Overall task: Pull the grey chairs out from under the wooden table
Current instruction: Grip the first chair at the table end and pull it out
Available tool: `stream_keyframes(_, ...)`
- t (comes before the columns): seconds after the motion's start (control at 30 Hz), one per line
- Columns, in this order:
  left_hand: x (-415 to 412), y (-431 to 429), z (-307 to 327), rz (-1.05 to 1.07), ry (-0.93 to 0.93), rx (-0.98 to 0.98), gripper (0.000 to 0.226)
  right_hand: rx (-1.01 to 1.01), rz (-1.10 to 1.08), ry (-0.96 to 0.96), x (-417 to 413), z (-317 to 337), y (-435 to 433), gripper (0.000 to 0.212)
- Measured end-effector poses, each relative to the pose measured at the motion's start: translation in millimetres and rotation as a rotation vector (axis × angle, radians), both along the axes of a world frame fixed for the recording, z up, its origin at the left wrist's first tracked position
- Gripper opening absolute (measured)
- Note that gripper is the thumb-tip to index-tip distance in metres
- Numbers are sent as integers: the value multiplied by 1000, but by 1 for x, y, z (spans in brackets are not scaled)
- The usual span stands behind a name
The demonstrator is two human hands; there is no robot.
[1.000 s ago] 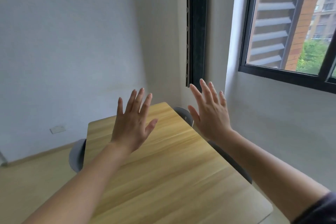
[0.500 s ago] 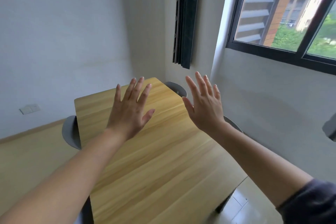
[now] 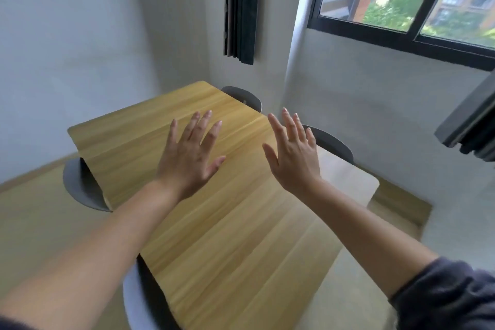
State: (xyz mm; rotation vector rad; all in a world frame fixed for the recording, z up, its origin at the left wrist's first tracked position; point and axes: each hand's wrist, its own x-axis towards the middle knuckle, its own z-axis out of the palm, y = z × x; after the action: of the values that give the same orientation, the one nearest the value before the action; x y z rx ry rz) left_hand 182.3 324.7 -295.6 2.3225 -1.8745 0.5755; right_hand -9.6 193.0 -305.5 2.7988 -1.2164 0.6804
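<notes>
A long wooden table [image 3: 227, 236] runs from the near edge toward the room's corner. Grey chairs are tucked under it, only their rounded backs showing: one at the far left [image 3: 80, 187], one at the near left [image 3: 136, 300], one at the far right [image 3: 245, 98] and one at the mid right [image 3: 333, 146]. My left hand [image 3: 191, 158] and my right hand [image 3: 293, 158] hover above the tabletop, fingers spread, palms down, holding nothing. Neither hand touches a chair.
White walls close in behind and to the right of the table. A dark folded curtain [image 3: 241, 8] hangs in the corner and a black-framed window [image 3: 401, 29] is upper right. A dark object [image 3: 468, 120] juts in from the right. Pale floor [image 3: 32, 211] lies to the left.
The view has tilted downward and the table now fills more of the frame. Both hands sank lower over the tabletop, staying spread. The near left and mid right chairs came into view.
</notes>
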Motion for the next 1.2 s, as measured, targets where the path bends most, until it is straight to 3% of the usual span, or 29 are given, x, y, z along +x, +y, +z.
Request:
stream_keyframes(0.33,57,101,-22,-282,23,101,69,88,-276,55,32,-34,157,62)
stream_keyframes(0.6,97,96,-54,-397,66,257,72,153,-378,149,50,-72,191,61)
stream_keyframes(0.9,151,98,-94,-496,63,446,65,337,-434,196,113,-115,205,62)
stream_keyframes(1.2,168,151,-160,-596,109,729,62,651,-610,292,138,-183,314,62)
